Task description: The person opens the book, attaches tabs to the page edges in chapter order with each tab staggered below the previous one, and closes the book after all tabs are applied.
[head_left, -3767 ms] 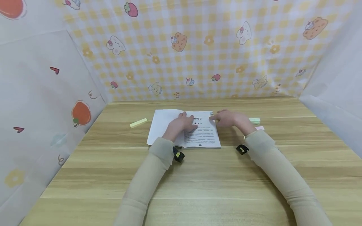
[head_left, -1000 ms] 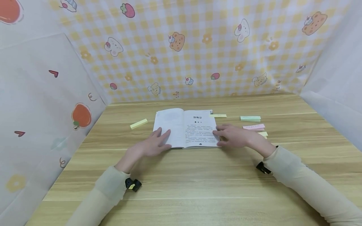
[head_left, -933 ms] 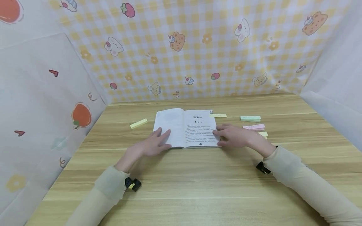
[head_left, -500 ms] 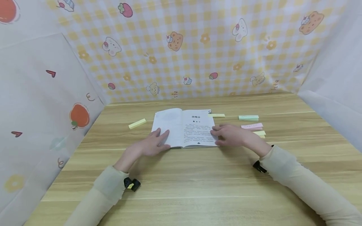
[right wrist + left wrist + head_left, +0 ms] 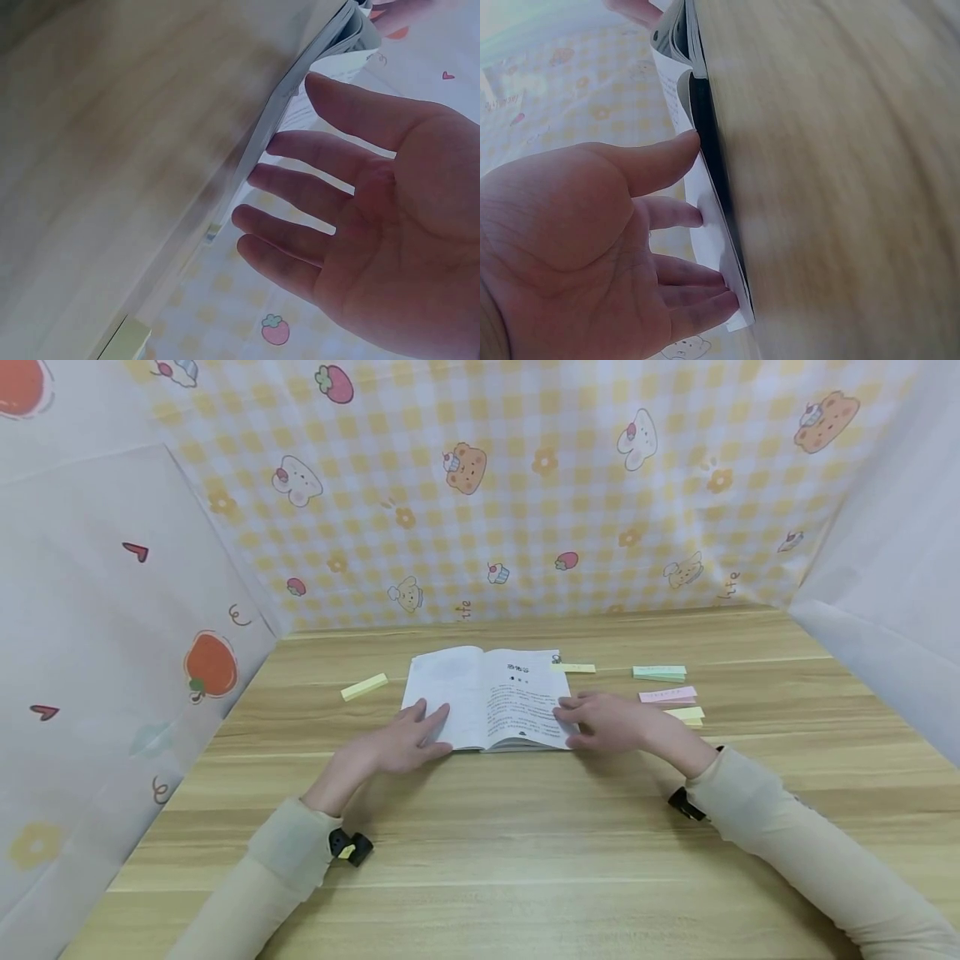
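An open book (image 5: 444,672) with printed text on its right page lies on the table. My left hand (image 5: 397,745) rests its spread fingers on the lower left page, and in the left wrist view the thumb touches the near edge. At the right page's outer edge, my right hand (image 5: 611,722) touches the paper with nearly straight fingers. That page bows upward along its near edge. A pale yellow sticky tab (image 5: 577,668) sticks out from the page's upper right edge. In the right wrist view, the right palm (image 5: 420,217) holds nothing.
Right of the book lie green sticky notes (image 5: 659,672), pink sticky notes (image 5: 667,695) and yellow sticky notes (image 5: 688,715), partly behind the right hand. Another yellow sticky pad (image 5: 364,687) lies to the left. A patterned cloth (image 5: 517,527) hangs behind the wooden table (image 5: 480,860).
Both hands have come down from the book's upper part to its lower sides, uncovering the yellow tab. Lately the right fingers shifted slightly left and the right page's near edge arched up.
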Motion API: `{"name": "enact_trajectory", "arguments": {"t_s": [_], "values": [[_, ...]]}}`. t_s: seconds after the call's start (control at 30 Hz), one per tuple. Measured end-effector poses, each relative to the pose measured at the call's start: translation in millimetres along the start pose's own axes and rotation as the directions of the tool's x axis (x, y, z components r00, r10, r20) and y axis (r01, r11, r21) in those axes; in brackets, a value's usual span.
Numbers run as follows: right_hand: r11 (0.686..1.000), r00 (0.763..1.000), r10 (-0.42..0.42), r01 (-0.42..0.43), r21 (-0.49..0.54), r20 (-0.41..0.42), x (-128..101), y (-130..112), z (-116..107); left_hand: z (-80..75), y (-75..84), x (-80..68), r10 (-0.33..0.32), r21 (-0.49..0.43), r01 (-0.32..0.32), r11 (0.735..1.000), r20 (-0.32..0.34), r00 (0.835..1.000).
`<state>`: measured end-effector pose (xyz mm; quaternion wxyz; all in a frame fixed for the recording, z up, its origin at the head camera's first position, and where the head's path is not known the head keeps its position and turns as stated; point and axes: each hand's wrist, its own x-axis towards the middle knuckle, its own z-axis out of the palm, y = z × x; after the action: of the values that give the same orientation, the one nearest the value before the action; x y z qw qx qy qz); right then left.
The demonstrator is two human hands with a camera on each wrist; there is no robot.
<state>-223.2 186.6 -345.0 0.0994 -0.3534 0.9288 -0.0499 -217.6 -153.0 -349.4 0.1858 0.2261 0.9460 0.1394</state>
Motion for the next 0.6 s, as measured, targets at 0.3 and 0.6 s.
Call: {"name": "enact_trajectory", "arguments": {"t_s": [0.3, 0.6], "values": [[0.999, 0.999, -0.034, 0.034, -0.002, -0.003, -0.1, -4.5, -1.3, -1.5, 2.6, -0.8, -0.003, -0.011, 0.003, 1.0, -0.002, 1.0], [0.999, 0.999, -0.041, 0.041, -0.002, 0.002, 0.1, -6.1, -1.4, -2.7, 3.9, -1.4, 0.015, -0.003, -0.015, 1.0, -0.023, 1.0]]}}
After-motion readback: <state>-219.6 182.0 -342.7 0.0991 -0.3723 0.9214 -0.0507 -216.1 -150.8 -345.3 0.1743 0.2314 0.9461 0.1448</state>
